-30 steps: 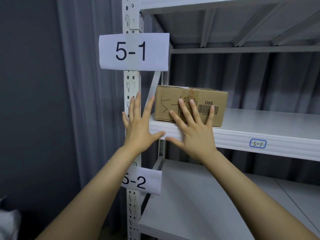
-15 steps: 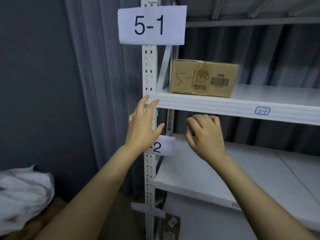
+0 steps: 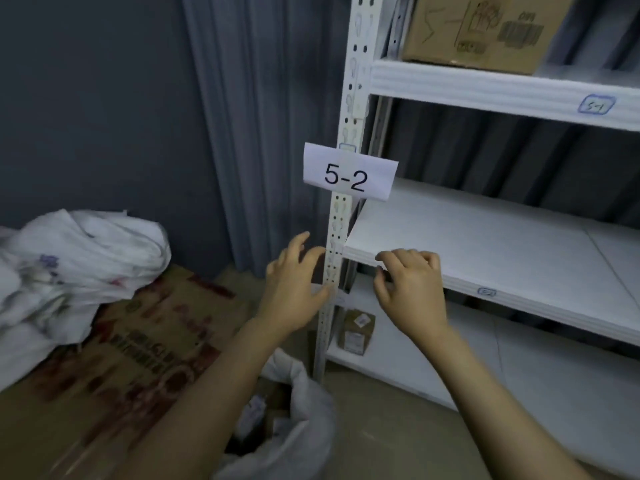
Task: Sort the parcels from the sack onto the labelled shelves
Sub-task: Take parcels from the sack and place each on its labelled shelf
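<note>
A white shelving rack (image 3: 349, 98) fills the right side. Its middle shelf (image 3: 485, 244) is marked by a paper label (image 3: 349, 173) reading 5-2 on the upright. A flattened cardboard sheet (image 3: 138, 341) lies on the floor at left, with a white cloth bundle (image 3: 69, 265) on its far end. The open white sack (image 3: 304, 410) sits near, at the foot of the rack. One brown parcel (image 3: 478, 29) rests at the left end of the upper shelf (image 3: 485, 91). The left hand (image 3: 294, 285) hangs beside the upright, fingers spread, empty. The right hand (image 3: 412, 296) is at the middle shelf's front edge, fingers loosely curled, holding nothing. A small parcel (image 3: 356, 332) stands on the lowest shelf.
</note>
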